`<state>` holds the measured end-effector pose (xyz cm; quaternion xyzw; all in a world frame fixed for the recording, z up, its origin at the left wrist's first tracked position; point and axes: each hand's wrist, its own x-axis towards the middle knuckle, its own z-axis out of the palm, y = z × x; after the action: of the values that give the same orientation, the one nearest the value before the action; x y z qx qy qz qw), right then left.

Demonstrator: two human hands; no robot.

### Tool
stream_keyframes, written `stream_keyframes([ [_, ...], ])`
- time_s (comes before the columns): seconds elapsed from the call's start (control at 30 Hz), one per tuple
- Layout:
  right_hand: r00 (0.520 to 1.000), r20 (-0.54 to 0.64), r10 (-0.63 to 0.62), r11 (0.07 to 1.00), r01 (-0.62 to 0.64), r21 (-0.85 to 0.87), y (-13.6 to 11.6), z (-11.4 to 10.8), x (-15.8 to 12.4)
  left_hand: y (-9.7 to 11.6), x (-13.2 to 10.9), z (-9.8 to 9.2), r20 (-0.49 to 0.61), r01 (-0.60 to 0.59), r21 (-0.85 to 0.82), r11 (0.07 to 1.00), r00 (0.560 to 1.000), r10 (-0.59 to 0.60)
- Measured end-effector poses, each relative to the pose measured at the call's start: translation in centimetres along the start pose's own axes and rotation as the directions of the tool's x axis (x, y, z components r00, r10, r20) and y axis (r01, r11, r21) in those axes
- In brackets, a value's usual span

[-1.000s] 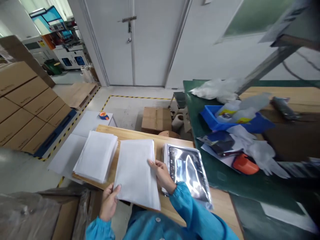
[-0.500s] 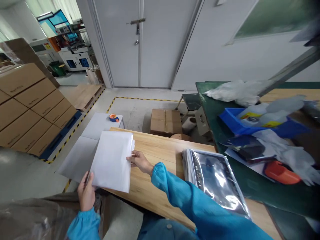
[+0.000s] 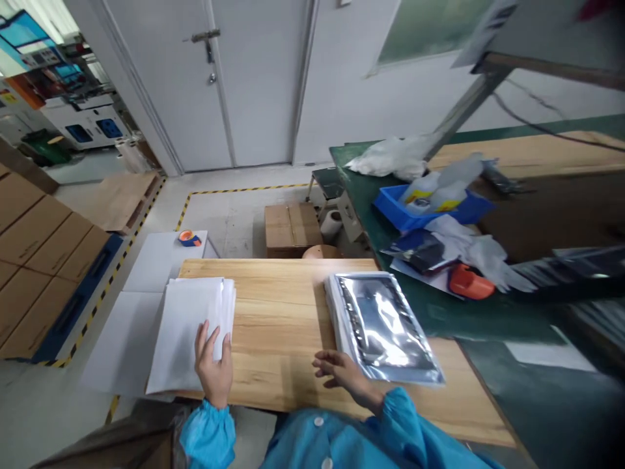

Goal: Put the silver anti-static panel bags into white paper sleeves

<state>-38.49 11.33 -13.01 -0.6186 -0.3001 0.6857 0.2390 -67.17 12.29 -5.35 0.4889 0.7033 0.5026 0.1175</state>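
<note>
A stack of white sheets [image 3: 188, 326] lies at the left end of the wooden table [image 3: 273, 306]. Over its right part is my left hand [image 3: 213, 365], fingers spread, holding nothing; whether the fingertips touch the paper is hard to tell. Farther right lies a pile of shiny silver-edged plastic bags [image 3: 385, 319] with a dark, reflective top. My right hand [image 3: 344, 376] is just left of the pile's near corner, above the wood, with its fingers apart and nothing in them.
A green table [image 3: 439, 319] on the right holds a blue bin [image 3: 400, 208] with bottles, gloves and an orange-red object [image 3: 471, 282]. Tape [image 3: 189, 238] sits on a white surface at left. Beyond the table stands a cardboard box [image 3: 293, 228]; stacked cartons [image 3: 43, 247] are far left.
The view has turned to the right. Both hands have let go of the white sheets, which now lie on the table. My right hand has moved right, near the plastic bags.
</note>
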Motion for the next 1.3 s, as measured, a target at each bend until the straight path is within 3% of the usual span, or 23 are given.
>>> stream_keyframes([
  [0.1,0.971,-0.159,-0.178,0.983,0.168,-0.076,-2.2,-5.7,-0.8,1.8,-0.1,4.6,0.202,0.084,-0.130,0.988,0.978,-0.057],
  [0.13,0.929,-0.268,-0.254,0.963,0.218,-0.158,-3.1,-8.1,-0.9,2.4,-0.5,6.4,0.276,0.126,-0.156,0.980,0.958,-0.080],
  [0.2,0.796,-0.482,-0.366,0.919,0.228,-0.322,-4.6,-13.2,-1.1,3.6,-2.1,10.6,0.431,0.220,-0.180,0.959,0.894,-0.124],
  [0.27,0.701,-0.596,-0.392,0.907,0.187,-0.376,-5.4,-17.7,-1.0,4.9,-4.4,15.2,0.580,0.312,-0.171,0.935,0.798,-0.161],
  [0.3,0.678,-0.622,-0.390,0.907,0.169,-0.385,-5.5,-19.5,-0.8,5.6,-5.6,17.5,0.636,0.351,-0.154,0.924,0.751,-0.179],
  [0.37,0.671,-0.630,-0.392,0.903,0.150,-0.403,-5.2,-21.9,0.0,6.8,-7.8,21.8,0.675,0.384,-0.120,0.916,0.707,-0.208],
  [0.43,0.695,-0.603,-0.392,0.900,0.154,-0.407,-4.5,-23.0,1.1,7.4,-9.2,25.3,0.654,0.401,-0.085,0.912,0.713,-0.253],
  [0.5,0.714,-0.584,-0.386,0.903,0.163,-0.397,-3.8,-23.5,2.1,7.5,-9.7,27.5,0.627,0.424,-0.058,0.904,0.720,-0.298],
  [0.63,0.737,-0.569,-0.364,0.918,0.180,-0.355,-2.8,-24.5,3.4,7.5,-9.7,28.3,0.618,0.455,-0.066,0.888,0.718,-0.322],
  [0.83,0.763,-0.534,-0.365,0.929,0.266,-0.256,-2.2,-25.0,3.6,10.0,-11.1,27.5,0.547,0.513,-0.206,0.834,0.767,-0.336],
  [0.97,0.750,-0.544,-0.375,0.926,0.327,-0.188,-2.0,-24.9,3.0,12.0,-11.7,28.1,0.605,0.613,-0.276,0.740,0.709,-0.362],
  [1.1,0.716,-0.570,-0.402,0.905,0.405,-0.130,-2.6,-25.0,1.7,13.1,-10.8,26.9,0.674,0.702,-0.316,0.639,0.640,-0.370],
  [1.2,0.717,-0.534,-0.447,0.870,0.488,-0.073,-3.8,-24.7,0.7,13.1,-9.9,25.3,0.679,0.741,-0.364,0.564,0.625,-0.384],
  [1.3,0.749,-0.453,-0.484,0.846,0.532,-0.024,-5.1,-23.9,-0.1,12.8,-9.4,24.1,0.649,0.734,-0.375,0.566,0.644,-0.406],
])
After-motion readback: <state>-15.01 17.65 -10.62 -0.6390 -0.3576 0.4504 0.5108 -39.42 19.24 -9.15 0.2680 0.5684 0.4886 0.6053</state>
